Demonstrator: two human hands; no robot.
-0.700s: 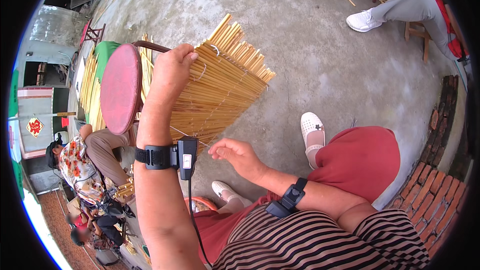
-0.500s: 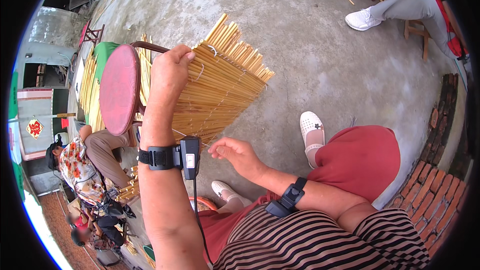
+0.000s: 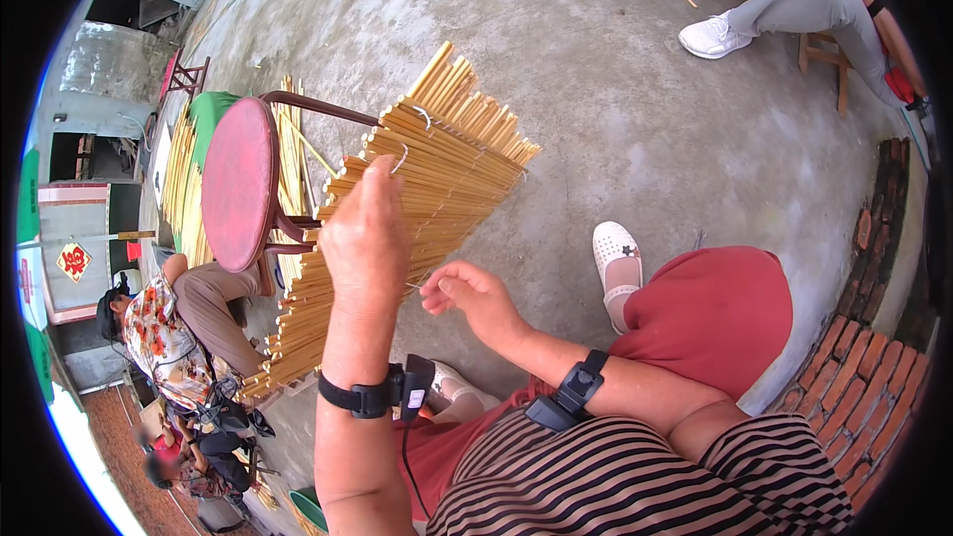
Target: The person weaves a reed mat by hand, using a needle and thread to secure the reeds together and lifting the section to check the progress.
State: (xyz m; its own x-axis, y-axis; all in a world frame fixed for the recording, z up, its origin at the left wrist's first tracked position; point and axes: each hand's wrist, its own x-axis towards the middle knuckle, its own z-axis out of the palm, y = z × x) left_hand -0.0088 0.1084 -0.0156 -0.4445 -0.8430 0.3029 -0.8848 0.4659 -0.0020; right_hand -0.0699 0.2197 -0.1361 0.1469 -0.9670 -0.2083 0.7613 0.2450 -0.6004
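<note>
A mat of slender yellow canes (image 3: 452, 174), joined by rows of white string, leans against a round red stool (image 3: 240, 184) ahead of me to the left. My left hand (image 3: 369, 228) is over the mat, its fingers curled closed and slightly blurred. Whatever they may grip is hidden. Nearer my body, my right hand (image 3: 472, 296) is pinched closed close to the mat's lower right edge. A short piece of white string (image 3: 412, 286) shows at its fingertips. Loops of white string (image 3: 401, 159) stick up from the mat's upper part.
More loose canes and a green cloth (image 3: 211, 119) lie behind the stool. A person in a floral shirt (image 3: 164, 337) sits at the left, with others farther back. Another person's leg and white shoe (image 3: 717, 38) show at upper right. A brick edge (image 3: 859, 407) runs along the right.
My left hand has come down from the mat's upper corner toward me, uncovering that corner and the canes' left ends. My right hand has barely moved.
</note>
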